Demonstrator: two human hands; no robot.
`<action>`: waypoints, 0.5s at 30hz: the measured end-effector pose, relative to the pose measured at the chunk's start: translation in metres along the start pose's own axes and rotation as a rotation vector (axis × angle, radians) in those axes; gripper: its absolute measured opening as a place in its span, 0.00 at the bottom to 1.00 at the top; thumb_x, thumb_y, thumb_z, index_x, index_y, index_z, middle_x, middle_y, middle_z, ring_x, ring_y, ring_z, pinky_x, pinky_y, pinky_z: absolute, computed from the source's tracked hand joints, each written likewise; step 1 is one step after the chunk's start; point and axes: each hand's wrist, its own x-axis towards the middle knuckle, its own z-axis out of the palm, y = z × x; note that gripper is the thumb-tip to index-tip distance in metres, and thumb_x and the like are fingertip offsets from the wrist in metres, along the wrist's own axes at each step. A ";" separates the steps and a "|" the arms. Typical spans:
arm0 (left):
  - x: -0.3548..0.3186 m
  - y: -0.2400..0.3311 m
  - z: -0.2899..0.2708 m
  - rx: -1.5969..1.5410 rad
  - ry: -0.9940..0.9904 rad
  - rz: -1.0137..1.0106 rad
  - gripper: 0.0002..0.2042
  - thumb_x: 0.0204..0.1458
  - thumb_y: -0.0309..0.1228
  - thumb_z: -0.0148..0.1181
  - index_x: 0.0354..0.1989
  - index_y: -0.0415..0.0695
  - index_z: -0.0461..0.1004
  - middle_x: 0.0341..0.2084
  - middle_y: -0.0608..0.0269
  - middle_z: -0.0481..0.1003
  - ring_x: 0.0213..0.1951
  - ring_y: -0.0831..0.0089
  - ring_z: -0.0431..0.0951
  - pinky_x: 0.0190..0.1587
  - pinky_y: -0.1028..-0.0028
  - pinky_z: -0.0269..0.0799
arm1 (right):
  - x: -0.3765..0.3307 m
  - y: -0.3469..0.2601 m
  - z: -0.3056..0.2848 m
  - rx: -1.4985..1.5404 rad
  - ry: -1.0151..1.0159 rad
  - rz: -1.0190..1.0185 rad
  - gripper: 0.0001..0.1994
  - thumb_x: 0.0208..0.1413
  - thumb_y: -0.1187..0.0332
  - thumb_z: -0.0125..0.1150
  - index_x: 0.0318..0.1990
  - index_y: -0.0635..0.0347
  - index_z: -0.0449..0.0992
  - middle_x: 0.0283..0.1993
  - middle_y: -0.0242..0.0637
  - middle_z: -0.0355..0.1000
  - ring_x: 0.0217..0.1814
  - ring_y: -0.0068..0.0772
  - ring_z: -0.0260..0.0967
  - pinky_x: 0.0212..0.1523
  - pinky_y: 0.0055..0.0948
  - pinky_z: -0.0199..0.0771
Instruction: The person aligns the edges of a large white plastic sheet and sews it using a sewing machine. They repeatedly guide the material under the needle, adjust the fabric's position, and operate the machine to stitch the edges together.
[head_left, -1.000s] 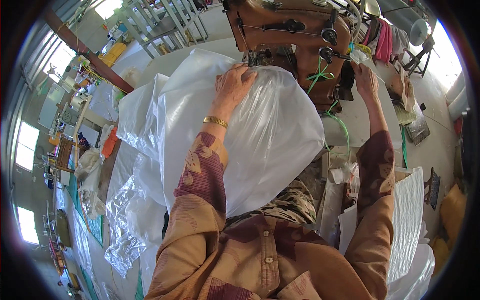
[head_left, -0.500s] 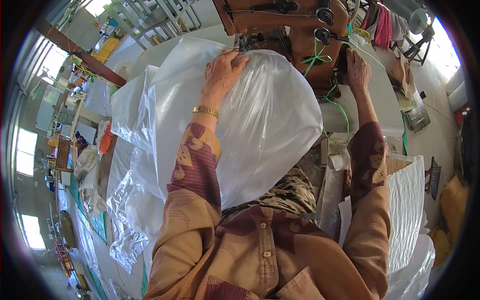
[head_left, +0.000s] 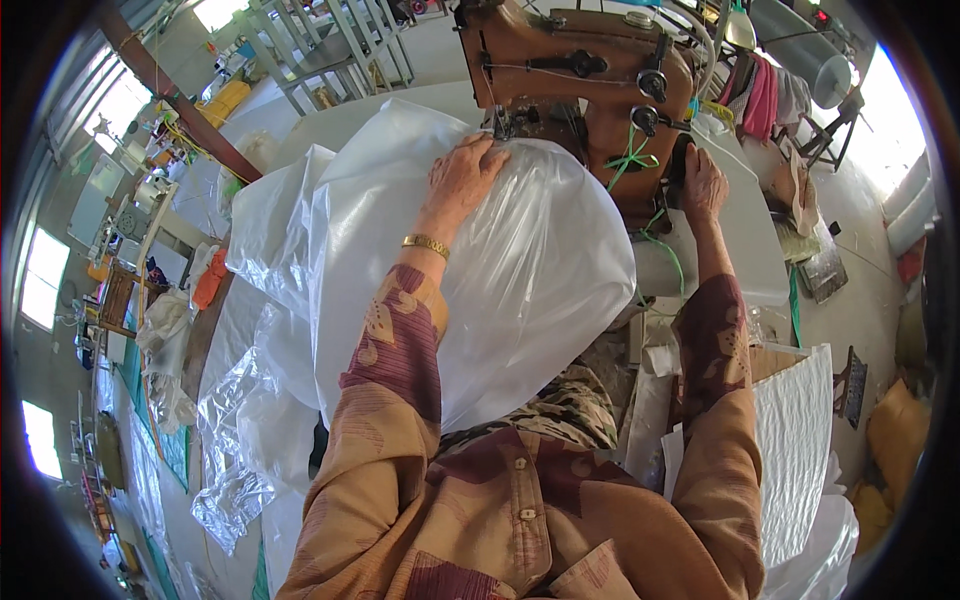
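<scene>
Only the head view to work with on my end. The big milky plastic sheet (head_left: 520,270) is bunched up in front of the brown sewing machine (head_left: 590,85), and it droops over the near edge of the tabletop (head_left: 745,250) toward the camo-covered lap. I've got the left hand (head_left: 464,178) on top of it, right by the presser foot (head_left: 503,130), fingers bent a bit and lying on the plastic. Can't tell if they're pinching a fold or just pressing. The right hand (head_left: 704,185) is over at the dark handwheel (head_left: 679,160), toward the tabletop's right edge; those fingers look bunched together against it, but whether they actually grip it, I can't tell from here.

Handling-wise, I'd bet the sheet's light, floppy and pretty slippery, and it probably creases easily. I'd take it near the presser foot with flat fingers, clear of the needle, and leave the baggy middle alone since it'd likely slide around. A green ribbon (head_left: 632,158) is tied on the machine's front, between the hands.
</scene>
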 end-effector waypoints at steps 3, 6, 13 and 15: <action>-0.003 0.008 -0.005 0.000 -0.029 -0.015 0.24 0.64 0.47 0.54 0.59 0.41 0.74 0.62 0.55 0.72 0.62 0.53 0.72 0.64 0.58 0.66 | -0.003 0.008 0.004 0.067 0.035 -0.001 0.17 0.70 0.55 0.49 0.32 0.57 0.70 0.32 0.50 0.74 0.36 0.61 0.73 0.34 0.53 0.68; -0.005 0.004 -0.002 0.005 -0.025 -0.002 0.25 0.64 0.48 0.53 0.60 0.41 0.73 0.63 0.54 0.71 0.62 0.53 0.71 0.64 0.58 0.66 | -0.005 0.012 0.009 0.091 0.093 -0.012 0.18 0.70 0.55 0.49 0.31 0.58 0.70 0.31 0.50 0.73 0.35 0.61 0.72 0.33 0.52 0.67; -0.037 0.012 -0.012 0.040 -0.007 0.001 0.29 0.62 0.45 0.56 0.66 0.39 0.66 0.67 0.52 0.66 0.66 0.52 0.67 0.66 0.55 0.62 | -0.010 0.006 0.014 0.082 0.093 -0.067 0.15 0.71 0.60 0.46 0.33 0.59 0.69 0.31 0.46 0.70 0.38 0.55 0.72 0.35 0.49 0.69; -0.058 0.008 -0.016 0.028 0.034 0.039 0.29 0.60 0.42 0.59 0.66 0.37 0.66 0.67 0.49 0.65 0.66 0.50 0.66 0.66 0.55 0.62 | -0.006 0.006 0.005 0.063 0.035 -0.080 0.16 0.71 0.58 0.46 0.34 0.59 0.69 0.31 0.48 0.72 0.38 0.57 0.72 0.36 0.50 0.69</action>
